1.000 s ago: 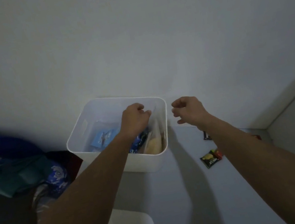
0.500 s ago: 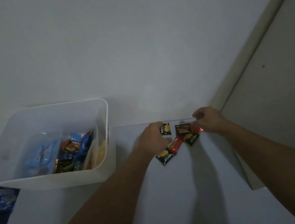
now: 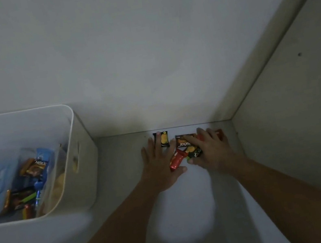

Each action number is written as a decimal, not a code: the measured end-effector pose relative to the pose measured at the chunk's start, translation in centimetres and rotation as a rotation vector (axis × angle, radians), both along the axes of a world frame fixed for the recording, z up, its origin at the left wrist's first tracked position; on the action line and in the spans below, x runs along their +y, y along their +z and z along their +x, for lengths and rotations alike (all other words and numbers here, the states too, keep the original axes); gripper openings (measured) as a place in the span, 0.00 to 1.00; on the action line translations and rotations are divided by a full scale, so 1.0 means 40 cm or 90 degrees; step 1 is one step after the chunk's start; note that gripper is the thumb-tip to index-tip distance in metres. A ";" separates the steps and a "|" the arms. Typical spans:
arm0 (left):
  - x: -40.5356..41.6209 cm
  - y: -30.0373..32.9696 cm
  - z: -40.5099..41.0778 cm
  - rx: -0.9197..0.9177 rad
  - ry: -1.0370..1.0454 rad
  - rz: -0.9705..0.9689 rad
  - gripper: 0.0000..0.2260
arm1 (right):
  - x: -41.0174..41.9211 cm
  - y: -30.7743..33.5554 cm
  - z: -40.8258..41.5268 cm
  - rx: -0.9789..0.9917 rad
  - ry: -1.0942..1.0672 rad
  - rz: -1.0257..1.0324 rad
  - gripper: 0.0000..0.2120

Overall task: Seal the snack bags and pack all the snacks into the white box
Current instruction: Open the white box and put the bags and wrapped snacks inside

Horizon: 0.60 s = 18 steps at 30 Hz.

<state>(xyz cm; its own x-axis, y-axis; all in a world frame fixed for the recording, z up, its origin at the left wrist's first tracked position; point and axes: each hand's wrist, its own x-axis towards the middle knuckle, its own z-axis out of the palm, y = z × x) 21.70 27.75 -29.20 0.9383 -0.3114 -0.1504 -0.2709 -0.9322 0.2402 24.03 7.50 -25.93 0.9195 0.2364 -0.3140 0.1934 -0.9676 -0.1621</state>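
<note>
Lying between both flat, spread hands, the red packet (image 3: 176,159) runs diagonally, nearer the left hand (image 3: 161,165); the right hand (image 3: 212,150) covers others, nothing gripped.

A pale tabletop (image 3: 192,212) is carrying the white box (image 3: 80,148) (well left of the left hand (image 3: 160,164)) and small snack packets (image 3: 164,139) lying under both hands.

We read "Nextar" upside down on a brown packet (image 3: 183,142) under our right fingertips (image 3: 188,139), "Nextar" on a packet in the box (image 3: 73,123), other print unreadable
</note>
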 end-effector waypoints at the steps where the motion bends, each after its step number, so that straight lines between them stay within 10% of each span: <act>1: -0.001 -0.008 0.001 -0.006 0.002 0.000 0.40 | -0.004 -0.013 -0.005 -0.032 0.006 -0.014 0.37; 8: -0.012 -0.037 -0.021 -0.240 0.037 -0.148 0.14 | 0.002 -0.065 -0.032 -0.168 -0.053 0.185 0.21; 18: -0.006 0.030 -0.041 -0.139 0.090 -0.316 0.10 | 0.049 -0.017 -0.053 -0.125 -0.239 0.411 0.13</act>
<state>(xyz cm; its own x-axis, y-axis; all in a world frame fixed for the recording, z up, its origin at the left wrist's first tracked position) 20.05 27.51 -27.98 0.9691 -0.1643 0.1841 -0.2438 -0.7525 0.6118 21.91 9.44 -26.62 0.9988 -0.0217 -0.0433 -0.0461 -0.6992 -0.7134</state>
